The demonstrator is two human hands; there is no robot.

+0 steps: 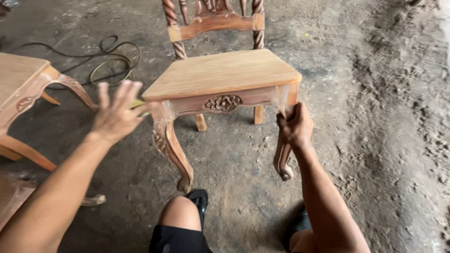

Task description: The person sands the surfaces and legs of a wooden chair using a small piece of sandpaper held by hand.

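The unfinished carved wooden chair (pixel 220 77) stands on the dusty floor (pixel 375 140) before the person's knees, right hand (pixel 294 126) in a closed grip on its front right leg (pixel 283 159), left hand (pixel 117 112) spread open at its front left corner, apparently rubbing, which calls for steady bracing.

Chair (pixel 220 75) ahead; second chair (pixel 21 89) left; cable (pixel 110 58) behind, between.

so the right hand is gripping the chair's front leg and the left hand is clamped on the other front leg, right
Not quite. The right hand does grip the carved wooden chair's front leg, but the left hand is not clamped on the other front leg: it is open, fingers spread, near the seat corner. The head view shows this.
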